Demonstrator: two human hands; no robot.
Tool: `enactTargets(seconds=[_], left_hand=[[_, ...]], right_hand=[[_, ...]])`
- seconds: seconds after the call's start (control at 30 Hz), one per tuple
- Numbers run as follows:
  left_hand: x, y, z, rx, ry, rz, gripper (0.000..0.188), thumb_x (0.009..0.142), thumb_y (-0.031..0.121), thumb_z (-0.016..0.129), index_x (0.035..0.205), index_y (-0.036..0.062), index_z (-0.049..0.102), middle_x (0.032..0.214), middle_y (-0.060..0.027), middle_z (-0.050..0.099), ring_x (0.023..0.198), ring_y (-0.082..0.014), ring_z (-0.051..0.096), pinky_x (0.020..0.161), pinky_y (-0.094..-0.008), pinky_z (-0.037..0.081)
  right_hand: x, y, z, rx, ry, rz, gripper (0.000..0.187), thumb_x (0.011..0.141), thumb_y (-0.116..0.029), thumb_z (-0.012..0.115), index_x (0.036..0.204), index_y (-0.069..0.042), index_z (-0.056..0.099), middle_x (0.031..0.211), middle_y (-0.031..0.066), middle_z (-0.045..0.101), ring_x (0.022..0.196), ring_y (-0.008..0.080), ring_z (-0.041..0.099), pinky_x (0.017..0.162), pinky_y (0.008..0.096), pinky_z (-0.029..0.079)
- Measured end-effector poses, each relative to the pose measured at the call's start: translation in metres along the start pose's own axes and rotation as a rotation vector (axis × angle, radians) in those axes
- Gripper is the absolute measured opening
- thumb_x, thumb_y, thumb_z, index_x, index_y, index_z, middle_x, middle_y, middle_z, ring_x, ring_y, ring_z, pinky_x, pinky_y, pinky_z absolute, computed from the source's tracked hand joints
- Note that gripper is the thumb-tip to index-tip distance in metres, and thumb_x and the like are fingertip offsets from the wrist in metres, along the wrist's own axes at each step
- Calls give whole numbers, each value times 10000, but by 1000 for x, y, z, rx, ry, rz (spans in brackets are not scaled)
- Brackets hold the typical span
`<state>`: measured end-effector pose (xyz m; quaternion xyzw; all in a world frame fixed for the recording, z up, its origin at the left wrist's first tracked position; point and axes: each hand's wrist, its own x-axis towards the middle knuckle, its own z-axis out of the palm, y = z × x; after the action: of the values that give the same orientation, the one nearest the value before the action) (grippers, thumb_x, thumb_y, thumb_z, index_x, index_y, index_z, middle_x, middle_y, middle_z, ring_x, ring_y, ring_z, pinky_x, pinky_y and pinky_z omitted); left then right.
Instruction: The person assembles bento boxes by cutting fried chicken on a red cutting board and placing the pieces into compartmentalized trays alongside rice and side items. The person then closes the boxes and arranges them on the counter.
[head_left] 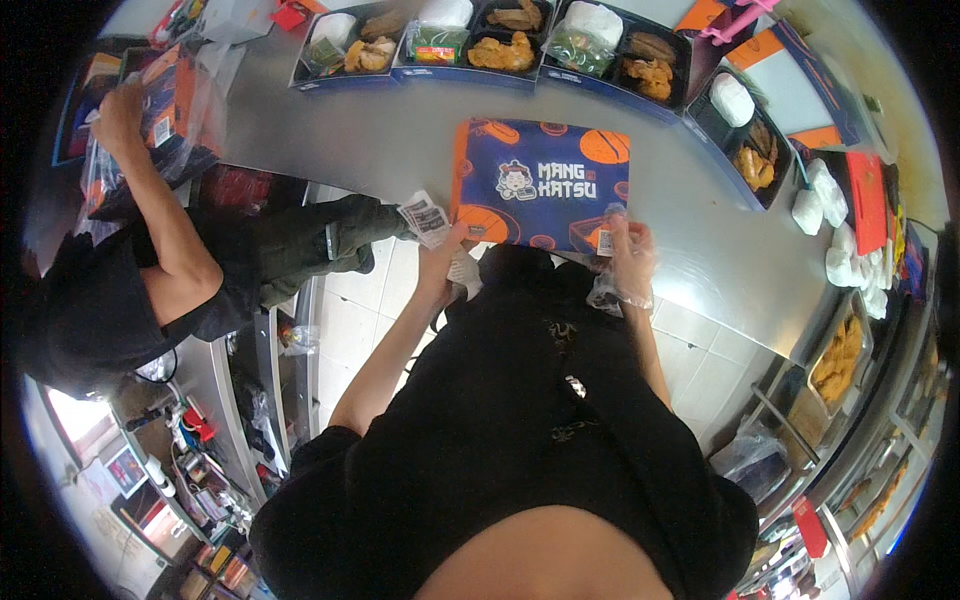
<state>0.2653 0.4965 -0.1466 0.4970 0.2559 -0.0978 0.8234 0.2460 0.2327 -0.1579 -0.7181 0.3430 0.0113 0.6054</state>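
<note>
A closed flat food box (545, 185), dark blue with orange printed pictures, is at the near edge of the metal counter. At its near left corner is my left hand (440, 265), with small white printed slips (425, 218) pinched in its fingers. My right hand (633, 262), in a clear plastic glove, grips the near right corner. Beyond the box stand open meal boxes, one of them (470, 45) with a white wrapped bundle, fried pieces and a green packet in black compartments.
Another person's hand (118, 118) works at the left on a bagged orange and blue box (165, 120). White wrapped bundles (820, 195) lie at the right beside a red packet (866, 200). A tray of fried food (838, 360) sits lower right. The metal counter (350, 135) spans the front.
</note>
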Motion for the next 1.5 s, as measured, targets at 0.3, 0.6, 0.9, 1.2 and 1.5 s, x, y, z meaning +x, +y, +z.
enactTargets(seconds=[0.3, 0.6, 0.9, 1.2, 1.5], left_hand=[[7, -18, -33, -227, -27, -215, 365, 799, 196, 703, 1088, 67, 520, 1016, -51, 593, 900, -154, 597, 783, -320, 514], [34, 36, -10, 117, 44, 83, 315, 836, 266, 664, 1017, 26, 569, 872, -58, 638, 775, -147, 639, 666, -276, 510], [18, 64, -4, 691, 150, -2, 391, 798, 275, 698, 1003, -47, 612, 850, -115, 663, 721, -156, 654, 626, -276, 527], [12, 21, -11, 192, 226, 70, 383, 803, 285, 699, 1007, -23, 599, 907, -93, 644, 762, -167, 641, 685, -298, 531], [17, 14, -13, 622, 408, 137, 321, 767, 208, 723, 1005, 23, 610, 894, -105, 658, 768, -156, 647, 620, -278, 487]], right_hand=[[5, 15, 1, 93, -136, 177, 551, 870, -461, 568, 1087, 44, 527, 930, 125, 616, 739, 167, 595, 633, 279, 491], [10, -22, 35, -73, -140, 146, 631, 848, -503, 563, 1148, 48, 505, 979, 158, 596, 742, 224, 623, 541, 343, 540], [23, -21, 48, 160, -123, 156, 578, 847, -484, 580, 1101, 33, 534, 949, 127, 606, 698, 223, 631, 551, 338, 537], [24, -28, 45, -365, -21, 108, 576, 850, -497, 557, 1028, 49, 601, 932, 184, 643, 807, 229, 631, 692, 353, 485], [8, -49, 49, -800, 176, -397, 476, 821, -379, 633, 1080, 11, 546, 984, 205, 596, 877, 320, 598, 761, 427, 462]])
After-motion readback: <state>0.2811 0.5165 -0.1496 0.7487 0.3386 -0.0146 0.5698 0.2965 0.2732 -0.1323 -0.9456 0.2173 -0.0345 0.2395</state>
